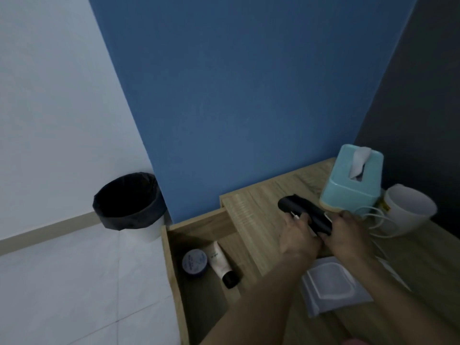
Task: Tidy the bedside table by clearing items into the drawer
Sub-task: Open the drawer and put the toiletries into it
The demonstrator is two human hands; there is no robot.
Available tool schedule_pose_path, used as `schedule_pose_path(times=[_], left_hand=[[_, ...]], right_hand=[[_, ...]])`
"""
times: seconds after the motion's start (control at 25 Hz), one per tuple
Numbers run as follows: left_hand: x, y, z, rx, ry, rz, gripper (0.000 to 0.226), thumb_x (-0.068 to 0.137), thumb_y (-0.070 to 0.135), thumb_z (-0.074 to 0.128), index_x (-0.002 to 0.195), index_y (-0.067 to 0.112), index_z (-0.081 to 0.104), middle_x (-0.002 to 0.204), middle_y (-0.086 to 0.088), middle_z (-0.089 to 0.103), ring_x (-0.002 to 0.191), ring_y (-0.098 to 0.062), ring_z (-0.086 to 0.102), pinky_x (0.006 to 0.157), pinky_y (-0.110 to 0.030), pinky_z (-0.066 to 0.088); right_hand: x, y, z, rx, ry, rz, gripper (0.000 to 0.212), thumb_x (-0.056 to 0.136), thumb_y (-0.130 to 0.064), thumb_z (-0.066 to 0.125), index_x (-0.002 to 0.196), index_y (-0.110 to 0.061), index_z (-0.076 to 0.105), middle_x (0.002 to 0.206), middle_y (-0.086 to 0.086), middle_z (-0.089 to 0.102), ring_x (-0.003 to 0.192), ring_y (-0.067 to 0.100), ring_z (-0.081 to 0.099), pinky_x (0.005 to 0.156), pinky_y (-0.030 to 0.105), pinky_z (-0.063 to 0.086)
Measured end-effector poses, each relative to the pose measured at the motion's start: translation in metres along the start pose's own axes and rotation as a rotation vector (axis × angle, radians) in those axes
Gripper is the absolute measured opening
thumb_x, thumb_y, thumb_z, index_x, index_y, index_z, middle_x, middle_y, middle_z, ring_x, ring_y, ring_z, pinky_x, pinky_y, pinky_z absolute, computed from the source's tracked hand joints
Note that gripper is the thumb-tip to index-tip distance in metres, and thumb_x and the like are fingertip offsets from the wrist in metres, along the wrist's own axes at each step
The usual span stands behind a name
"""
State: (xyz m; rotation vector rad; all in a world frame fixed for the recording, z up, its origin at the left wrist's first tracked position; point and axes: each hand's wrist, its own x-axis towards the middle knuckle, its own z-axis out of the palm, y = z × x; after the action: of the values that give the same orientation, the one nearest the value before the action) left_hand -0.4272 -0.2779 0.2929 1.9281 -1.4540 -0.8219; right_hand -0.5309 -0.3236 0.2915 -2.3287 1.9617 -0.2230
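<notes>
A black oblong device is held above the wooden bedside table. My left hand grips its middle and pinches a small white plug at its side. My right hand holds its right end, where a white cable trails off toward the mug. The drawer stands pulled out to the left. Inside it lie a round blue tin and a white tube with a black cap.
A teal tissue box and a white mug stand at the back right of the table. A pack of wet wipes lies under my forearms. A black-lined bin sits on the floor by the blue wall.
</notes>
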Motion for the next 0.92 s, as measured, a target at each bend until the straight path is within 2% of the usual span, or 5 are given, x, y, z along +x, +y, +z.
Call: schedule_pose_path(times=[0.2, 0.36, 0.56, 0.72, 0.92], left_hand=[[-0.005, -0.01, -0.01, -0.033, 0.019, -0.012, 0.041, 0.084, 0.023, 0.06, 0.12, 0.009, 0.049, 0.128, -0.016, 0.042, 0.111, -0.031, 0.051, 0.094, -0.035, 0.044], [-0.005, -0.023, -0.026, -0.005, 0.038, -0.028, 0.044, 0.084, 0.023, 0.061, 0.124, 0.012, 0.047, 0.128, -0.012, 0.039, 0.114, -0.03, 0.048, 0.097, -0.038, 0.045], [-0.005, -0.034, -0.042, -0.007, 0.03, -0.03, 0.042, 0.085, 0.019, 0.061, 0.125, 0.012, 0.048, 0.13, -0.012, 0.036, 0.118, -0.032, 0.047, 0.099, -0.038, 0.044], [-0.009, -0.039, -0.051, 0.009, 0.025, -0.027, 0.044, 0.084, 0.025, 0.063, 0.123, 0.011, 0.048, 0.127, -0.012, 0.038, 0.116, -0.032, 0.048, 0.098, -0.038, 0.045], [-0.02, -0.059, -0.07, -0.008, 0.067, -0.048, 0.043, 0.085, 0.025, 0.064, 0.123, 0.014, 0.049, 0.129, -0.009, 0.038, 0.111, -0.029, 0.053, 0.095, -0.033, 0.045]], right_hand=[[-0.004, -0.014, 0.006, -0.105, 0.226, -0.263, 0.067, 0.058, -0.022, 0.08, 0.12, -0.014, 0.055, 0.112, 0.012, 0.061, 0.102, 0.034, 0.051, 0.081, 0.045, 0.041], [0.01, -0.036, 0.007, -0.3, 0.032, -0.148, 0.056, 0.081, -0.039, 0.059, 0.129, -0.018, 0.039, 0.127, 0.004, 0.052, 0.118, 0.024, 0.041, 0.09, 0.04, 0.036], [0.018, -0.052, 0.005, -0.41, 0.03, -0.135, 0.033, 0.084, -0.03, 0.057, 0.114, -0.017, 0.051, 0.108, -0.001, 0.064, 0.11, 0.019, 0.048, 0.087, 0.038, 0.034], [0.016, -0.063, 0.006, -0.273, 0.017, -0.169, 0.044, 0.08, -0.037, 0.062, 0.115, -0.015, 0.047, 0.109, 0.006, 0.065, 0.108, 0.023, 0.054, 0.088, 0.035, 0.037], [0.01, -0.084, 0.008, 0.006, -0.159, -0.182, 0.057, 0.081, -0.032, 0.064, 0.125, -0.011, 0.034, 0.111, 0.015, 0.064, 0.099, 0.03, 0.061, 0.069, 0.029, 0.044]])
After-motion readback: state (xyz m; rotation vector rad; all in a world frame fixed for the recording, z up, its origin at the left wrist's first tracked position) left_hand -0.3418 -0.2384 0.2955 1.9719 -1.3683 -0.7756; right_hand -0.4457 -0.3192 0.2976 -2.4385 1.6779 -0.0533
